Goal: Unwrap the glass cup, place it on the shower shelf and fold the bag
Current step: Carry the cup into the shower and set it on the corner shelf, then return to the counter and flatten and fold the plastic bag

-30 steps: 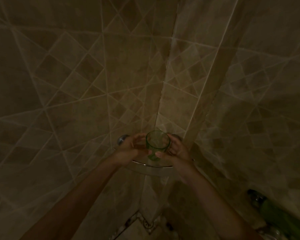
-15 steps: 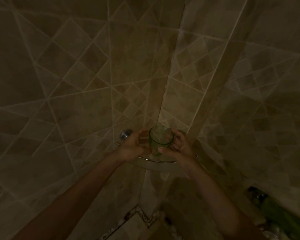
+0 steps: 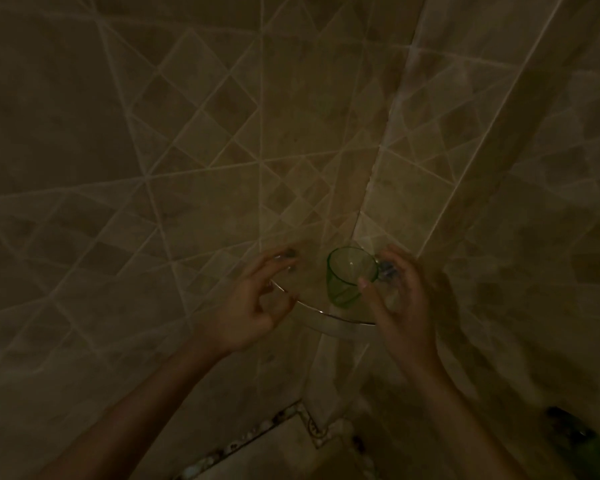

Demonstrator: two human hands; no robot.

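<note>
Green glass cup [image 3: 351, 276], beige diamond-patterned wall tiles [image 3: 201, 140], chrome-edged shelf [image 3: 329, 318]

Cup [image 3: 351, 276] on corner shelf [image 3: 340, 323], between both hands.

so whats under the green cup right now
The green glass cup stands on the clear corner shelf, whose curved front rim shows below it. The right hand covers the shelf's right end, and the cup looks empty.

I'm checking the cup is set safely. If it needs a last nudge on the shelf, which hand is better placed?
Probably the right hand: its thumb lies beside the green glass cup on the corner shelf. The left hand hangs apart, holding nothing.
</note>
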